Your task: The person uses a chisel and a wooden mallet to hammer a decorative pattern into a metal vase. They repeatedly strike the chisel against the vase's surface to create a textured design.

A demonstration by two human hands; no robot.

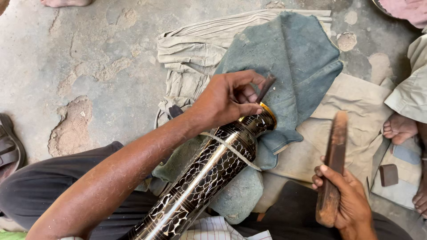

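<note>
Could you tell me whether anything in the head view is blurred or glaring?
In the head view, the wooden stick in the right hand is smeared by motion blur; the left hand with its small tool is fairly sharp; the black engraved vase shows bright streaks of glare; lighting is soft, without hard shadows.

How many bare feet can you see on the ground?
2 for sure: one foot at the right edge beside the tan cloth, and another foot cut off at the top-left edge. Toes low at the right edge may be a third.
</note>
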